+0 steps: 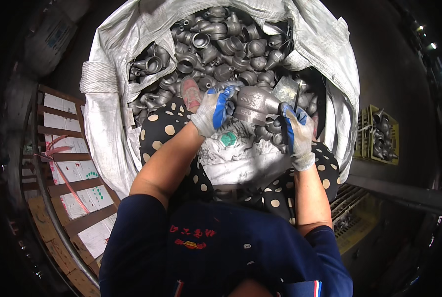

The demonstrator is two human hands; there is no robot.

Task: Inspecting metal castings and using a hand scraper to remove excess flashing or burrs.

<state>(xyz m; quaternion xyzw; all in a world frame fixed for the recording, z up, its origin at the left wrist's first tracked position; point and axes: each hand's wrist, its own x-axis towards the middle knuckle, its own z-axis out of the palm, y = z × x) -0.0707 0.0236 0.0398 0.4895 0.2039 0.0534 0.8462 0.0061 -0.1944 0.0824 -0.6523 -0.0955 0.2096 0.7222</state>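
Observation:
A large grey metal casting (252,105), a round cup with a narrow neck and raised lettering, is held up between my gloved hands. My left hand (215,110), in a white glove with blue coating, is closed at its left side, partly hidden behind the rim. At the neck on the right, my right hand (298,129) has its gloved fingers bent and closed on the end. A thin dark rod (297,94) sticks up by the right fingers; whether they grip it too I cannot tell. Similar castings (216,44) fill the large white woven bag (117,49) in front of me.
A wooden slatted pallet (75,193) with white cartons and a curved metal rail is at the left. Yellow crates (362,133) with more castings stand at the right. A pink shoe (191,94) and my dotted trouser legs lie inside the bag's opening. Crumpled white bag cloth (241,158) covers the lap.

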